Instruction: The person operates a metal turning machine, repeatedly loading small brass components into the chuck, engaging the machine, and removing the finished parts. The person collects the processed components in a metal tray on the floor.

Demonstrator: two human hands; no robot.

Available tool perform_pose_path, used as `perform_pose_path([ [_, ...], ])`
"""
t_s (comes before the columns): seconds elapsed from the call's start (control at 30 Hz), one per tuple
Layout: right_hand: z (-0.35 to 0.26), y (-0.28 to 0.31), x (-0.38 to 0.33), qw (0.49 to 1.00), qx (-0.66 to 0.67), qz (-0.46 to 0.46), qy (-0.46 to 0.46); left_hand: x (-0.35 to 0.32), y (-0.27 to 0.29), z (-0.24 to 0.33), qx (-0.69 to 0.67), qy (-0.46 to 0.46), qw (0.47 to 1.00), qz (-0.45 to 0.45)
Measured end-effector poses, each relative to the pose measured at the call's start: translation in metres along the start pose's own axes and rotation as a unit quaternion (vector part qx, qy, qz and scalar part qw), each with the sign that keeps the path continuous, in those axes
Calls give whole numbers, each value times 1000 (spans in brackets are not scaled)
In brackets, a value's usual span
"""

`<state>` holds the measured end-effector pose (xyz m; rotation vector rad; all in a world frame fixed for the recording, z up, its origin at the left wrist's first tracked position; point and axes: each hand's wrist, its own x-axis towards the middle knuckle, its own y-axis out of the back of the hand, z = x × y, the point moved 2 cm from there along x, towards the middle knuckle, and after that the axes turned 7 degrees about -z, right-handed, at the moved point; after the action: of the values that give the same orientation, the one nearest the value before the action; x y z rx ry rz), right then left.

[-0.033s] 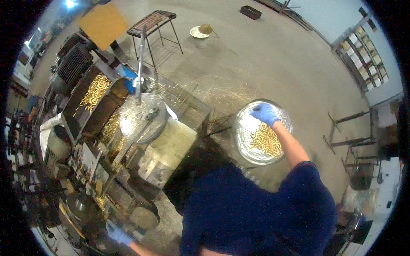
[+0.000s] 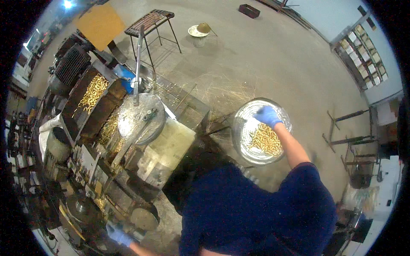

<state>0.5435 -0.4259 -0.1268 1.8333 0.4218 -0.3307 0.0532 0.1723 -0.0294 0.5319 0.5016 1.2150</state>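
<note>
My right hand [image 2: 267,116], in a blue glove, is over the far part of a round, dimpled metal tray [image 2: 247,152]. Its fingers are drawn together, and anything between them is hidden. Small brass-coloured pieces [image 2: 267,141] lie heaped in the tray, just nearer than that hand. At the lower left, my left hand [image 2: 118,235], also gloved in blue, reaches to the near end of a machine [image 2: 115,187]. It is beside a round metal disc [image 2: 144,219]; its fingers are too dim to make out.
More brass pieces [image 2: 93,93] fill a trough on the machine's far side. A large round metal cover [image 2: 141,117] and a pale flat panel [image 2: 176,138] are on top. Behind stand a slatted stool [image 2: 149,21] and a bucket with a bowl [image 2: 198,32]. Metal frames [image 2: 352,115] stand at right.
My right hand has shifted very slightly to the right over the tray. The whole view has moved a little; my left hand stays in about the same place.
</note>
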Motion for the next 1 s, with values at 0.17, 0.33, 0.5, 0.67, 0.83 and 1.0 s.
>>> perform_pose_path([
  [0.17, 29, -55, -33, 984, -154, -90, 27, 10, 6, -32, 112, -32, 993, -11],
  [0.33, 18, -97, -33, 957, -215, -148, 123, 13, 9, -29, 137, -39, 990, -3],
  [0.5, 12, -100, -31, 937, -270, -197, 106, 7, 7, -11, 110, 28, 992, -52],
  [0.67, -8, -110, -49, 943, -294, -154, 25, 11, 10, -29, 133, -36, 990, -16],
  [0.83, -14, -117, -50, 946, -291, -145, -8, 9, 9, -23, 82, -32, 995, -34],
  [1.0, -49, -73, -64, 979, -130, -134, 77, 4, 18, -28, 42, -26, 999, -18],
])
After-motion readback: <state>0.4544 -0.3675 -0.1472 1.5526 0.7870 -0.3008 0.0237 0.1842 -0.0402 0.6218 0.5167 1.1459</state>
